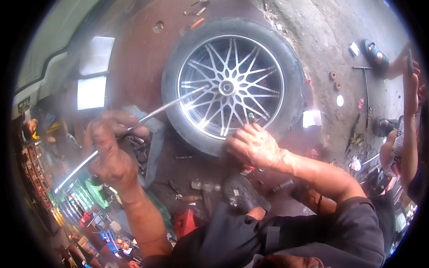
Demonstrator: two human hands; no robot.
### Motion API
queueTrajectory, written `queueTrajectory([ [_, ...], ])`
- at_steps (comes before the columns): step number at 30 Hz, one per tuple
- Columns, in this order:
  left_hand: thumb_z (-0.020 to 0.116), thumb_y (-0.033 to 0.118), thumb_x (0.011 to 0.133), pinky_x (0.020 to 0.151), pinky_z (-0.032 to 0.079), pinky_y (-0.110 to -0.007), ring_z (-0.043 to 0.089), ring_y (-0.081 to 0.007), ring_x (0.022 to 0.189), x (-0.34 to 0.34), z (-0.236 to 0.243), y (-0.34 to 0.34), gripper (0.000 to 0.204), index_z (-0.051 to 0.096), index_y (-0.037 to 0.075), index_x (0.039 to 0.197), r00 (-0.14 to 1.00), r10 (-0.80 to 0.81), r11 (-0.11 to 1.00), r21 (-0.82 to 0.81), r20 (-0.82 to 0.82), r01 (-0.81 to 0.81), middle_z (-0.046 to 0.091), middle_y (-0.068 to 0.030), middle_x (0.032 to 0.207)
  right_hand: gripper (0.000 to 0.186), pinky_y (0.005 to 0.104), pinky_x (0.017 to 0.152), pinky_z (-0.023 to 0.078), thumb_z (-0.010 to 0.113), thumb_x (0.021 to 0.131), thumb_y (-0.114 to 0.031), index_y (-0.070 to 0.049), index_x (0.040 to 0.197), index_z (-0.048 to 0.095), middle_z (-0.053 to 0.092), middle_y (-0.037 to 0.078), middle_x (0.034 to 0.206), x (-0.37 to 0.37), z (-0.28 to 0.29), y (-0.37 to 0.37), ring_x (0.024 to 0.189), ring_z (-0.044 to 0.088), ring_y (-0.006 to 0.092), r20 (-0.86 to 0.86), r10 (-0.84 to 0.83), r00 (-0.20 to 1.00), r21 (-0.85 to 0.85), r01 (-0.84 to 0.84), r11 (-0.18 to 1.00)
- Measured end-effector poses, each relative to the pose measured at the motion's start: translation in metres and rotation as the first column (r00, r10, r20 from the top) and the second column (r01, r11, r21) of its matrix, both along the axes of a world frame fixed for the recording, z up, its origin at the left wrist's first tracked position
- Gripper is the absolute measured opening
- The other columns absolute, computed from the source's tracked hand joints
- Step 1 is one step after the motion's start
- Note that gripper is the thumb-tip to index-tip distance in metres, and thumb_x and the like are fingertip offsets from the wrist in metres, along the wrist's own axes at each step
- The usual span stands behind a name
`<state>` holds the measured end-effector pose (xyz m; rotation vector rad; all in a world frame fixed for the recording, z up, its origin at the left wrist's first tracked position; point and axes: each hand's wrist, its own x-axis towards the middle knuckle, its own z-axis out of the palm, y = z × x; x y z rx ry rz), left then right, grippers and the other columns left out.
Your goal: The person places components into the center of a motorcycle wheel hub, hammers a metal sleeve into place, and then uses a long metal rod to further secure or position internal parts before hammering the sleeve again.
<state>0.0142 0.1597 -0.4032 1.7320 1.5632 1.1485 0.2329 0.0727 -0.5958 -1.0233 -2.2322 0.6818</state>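
Head view shows your left hand closed in a fist around a long metal bar; the bar runs diagonally from the lower left, through your grip, up to the right, and its tip lies against the spokes of the wheel near the hub; whether the tip is wedged at the rim cannot be told. Your right hand rests palm down, fingers loosely curled, on the lower edge of the tyre, gripping nothing else. The wheel lies flat on the reddish-brown floor, its silver multi-spoke face upward, directly ahead of you between both hands. Your dark sandal sits just below the tyre, near your right wrist. Small tools and metal parts lie scattered on the ground between your forearms; they are too blurred to identify. At the right edge, another person sits, one sandalled foot near a T-shaped wrench lying on the concrete.
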Motion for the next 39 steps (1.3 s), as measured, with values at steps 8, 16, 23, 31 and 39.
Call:
queueTrajectory([
  [8, 0.049, 0.028, 0.102, 0.059, 0.050, -0.027, 0.063, -0.0158, 0.062, 0.036, -0.024, 0.019, 0.040, 0.061, -0.005, 0.083, 0.994, -0.105, 0.985, -0.136, 0.041, 0.110, 0.067, -0.0128, 0.079, 0.026, 0.0371, 0.076, 0.042, 0.067, 0.076, -0.022, -0.013, 0.100, 0.062, 0.053, 0.003, 0.088, 0.001, -0.003, 0.002, 0.088, 0.052, 0.0226, 0.034, 0.065, 0.997, -0.057, -0.063, 0.996],
  [16, 0.055, 0.020, 0.097, 0.055, 0.049, -0.030, 0.060, -0.0174, 0.058, 0.065, -0.039, 0.042, 0.026, 0.063, -0.002, 0.084, 0.944, -0.315, 0.941, -0.163, -0.099, 0.297, 0.063, -0.0093, 0.072, 0.028, 0.0381, 0.078, 0.042, 0.066, 0.076, -0.023, -0.012, 0.102, 0.062, 0.054, 0.004, 0.091, 0.001, 0.000, 0.004, 0.090, 0.052, 0.0236, 0.066, 0.075, 0.995, -0.063, -0.070, 0.996],
  [23, 0.060, 0.018, 0.096, 0.061, 0.047, -0.031, 0.058, -0.0147, 0.067, 0.074, -0.062, 0.047, 0.023, 0.064, -0.003, 0.088, 0.590, -0.685, 0.704, -0.179, -0.427, 0.687, 0.062, -0.0080, 0.077, 0.029, 0.0387, 0.079, 0.043, 0.066, 0.074, -0.022, -0.011, 0.101, 0.062, 0.054, 0.005, 0.094, 0.002, 0.001, 0.005, 0.093, 0.052, 0.0242, 0.089, 0.066, 0.994, -0.070, -0.059, 0.996],
  [31, 0.064, 0.032, 0.094, 0.063, 0.049, -0.027, 0.061, -0.0127, 0.068, 0.072, -0.072, 0.035, 0.034, 0.065, -0.001, 0.087, 0.795, -0.524, 0.850, -0.253, -0.306, 0.463, 0.063, -0.0054, 0.072, 0.029, 0.0373, 0.079, 0.042, 0.067, 0.073, -0.021, -0.012, 0.100, 0.062, 0.055, 0.005, 0.097, 0.000, 0.007, 0.003, 0.092, 0.052, 0.0239, 0.073, 0.080, 0.994, -0.089, -0.074, 0.993],
  [39, 0.062, 0.035, 0.093, 0.058, 0.044, -0.036, 0.053, -0.0198, 0.060, 0.071, -0.090, 0.047, 0.041, 0.056, -0.001, 0.075, 0.916, -0.394, 0.853, -0.401, -0.074, 0.335, 0.057, -0.0135, 0.066, 0.026, 0.0373, 0.078, 0.042, 0.066, 0.074, -0.019, -0.013, 0.098, 0.063, 0.053, 0.005, 0.092, 0.001, 0.016, 0.008, 0.090, 0.052, 0.0244, 0.138, 0.128, 0.982, -0.136, -0.109, 0.985],
])
